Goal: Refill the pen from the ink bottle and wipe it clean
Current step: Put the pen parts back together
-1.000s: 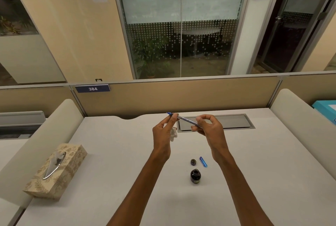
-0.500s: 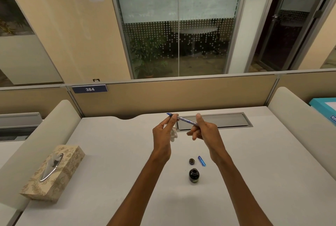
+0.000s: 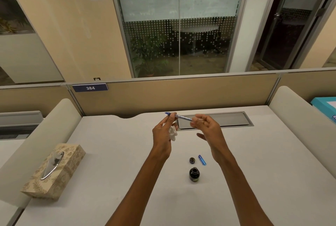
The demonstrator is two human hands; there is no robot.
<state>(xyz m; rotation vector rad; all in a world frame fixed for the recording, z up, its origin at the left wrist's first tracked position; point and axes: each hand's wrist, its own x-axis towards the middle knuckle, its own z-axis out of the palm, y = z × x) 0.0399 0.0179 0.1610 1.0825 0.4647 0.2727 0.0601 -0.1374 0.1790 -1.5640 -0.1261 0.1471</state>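
Two hands met over the desk w/ the pen bridged between them, well above the open ink bottle. My left hand pinched the blue tip end between thumb & forefinger, a crumpled white tissue tucked against the palm, kept there, I'd judge, so a wipe could follow w/o reaching for the tissue box far off to my left. My right hand closed its fingertips on the barrel's rear end, the other fingers loosely curled; a two-point hold like that steadies a thin barrel for twisting or checking.

The pen's long axis ran nearly level, left to right across me, tipped a little so the blue end sat higher & farther away, pointing toward the partition's left side; the rear pointed at my right palm.

On the desk just beyond the bottle lay its small dark cap & beside that a short blue pen piece, prob. parked close so nothing rolled off. Whether the refill was already done, can't tell; the wipe looked like the step in hand.
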